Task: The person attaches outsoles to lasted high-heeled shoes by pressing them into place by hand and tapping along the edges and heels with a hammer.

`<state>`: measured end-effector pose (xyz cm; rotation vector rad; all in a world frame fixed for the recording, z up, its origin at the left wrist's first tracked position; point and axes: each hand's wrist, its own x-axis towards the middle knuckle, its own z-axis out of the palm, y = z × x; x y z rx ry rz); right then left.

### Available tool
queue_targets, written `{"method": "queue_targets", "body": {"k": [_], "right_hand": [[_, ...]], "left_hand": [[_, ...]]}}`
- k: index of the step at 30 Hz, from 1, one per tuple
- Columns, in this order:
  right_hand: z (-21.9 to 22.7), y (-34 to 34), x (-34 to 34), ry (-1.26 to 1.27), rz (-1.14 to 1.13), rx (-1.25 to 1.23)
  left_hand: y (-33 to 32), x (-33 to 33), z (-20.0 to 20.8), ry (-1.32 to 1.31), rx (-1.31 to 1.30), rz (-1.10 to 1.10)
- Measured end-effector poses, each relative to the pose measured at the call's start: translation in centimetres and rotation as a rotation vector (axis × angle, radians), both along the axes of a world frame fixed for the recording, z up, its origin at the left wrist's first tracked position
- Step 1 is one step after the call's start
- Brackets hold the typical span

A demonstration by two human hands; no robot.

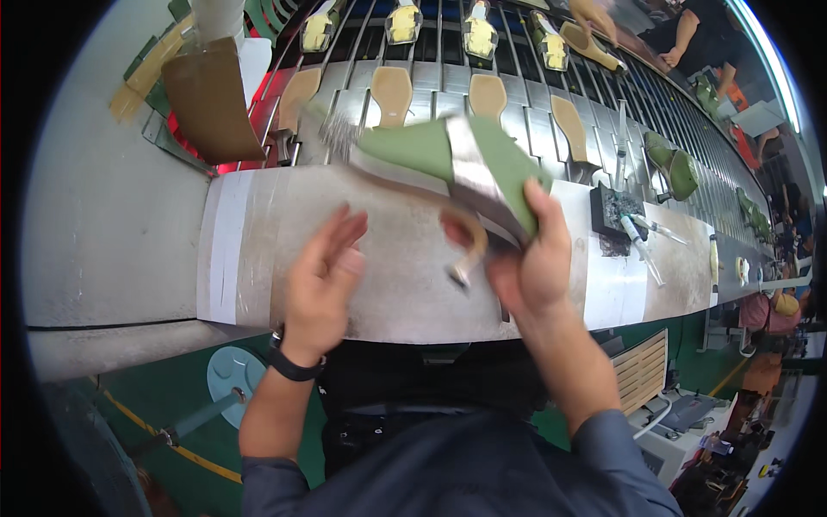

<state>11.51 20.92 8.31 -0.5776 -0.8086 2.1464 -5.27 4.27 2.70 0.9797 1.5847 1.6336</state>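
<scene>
My right hand grips the heel end of a green shoe with a silvery band across it, raised above the worktable. Its far-left end is smeared by motion into grey streaks. Below the shoe, a narrow tan piece curves down to a small heel-like tip; whether it is joined to the shoe I cannot tell. My left hand hovers over the table at the left, fingers apart, holding nothing and not touching the shoe. A black band circles my left wrist.
Several tan soles lie on the metal conveyor beyond the table, with yellowish shoe lasts farther off. Syringes rest by a black block at right. A brown board stands at left.
</scene>
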Motion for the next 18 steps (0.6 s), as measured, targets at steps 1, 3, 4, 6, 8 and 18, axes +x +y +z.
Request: {"method": "queue_targets", "body": {"k": [1,3,4,6,8,18], "right_hand": [[0.3,1.8,-1.1,0.013,-0.04,0.118],[-0.4,5.6,-4.7,-0.181,-0.229,0.45],[-1.3,7.8,-5.9,-0.396,-0.335,0.75],[-2.7,11.8,-8.1,-0.738,-0.381,0.917],[-3.7,13.8,-8.3,-0.934,-0.248,0.947],[-5.0,19.0,-4.6,-1.801,0.415,1.527]], "left_hand": [[-0.4,0.2,-1.2,0.296,-0.119,0.005],[-0.6,1.2,-2.8,0.862,-0.107,0.01],[-0.3,1.7,-2.7,0.855,-0.097,0.001],[0.0,2.3,-1.9,1.136,-0.128,-0.118],[0.2,2.1,-2.4,1.108,-0.117,-0.1],[0.1,1.8,-2.2,1.103,-0.131,-0.08]]}}
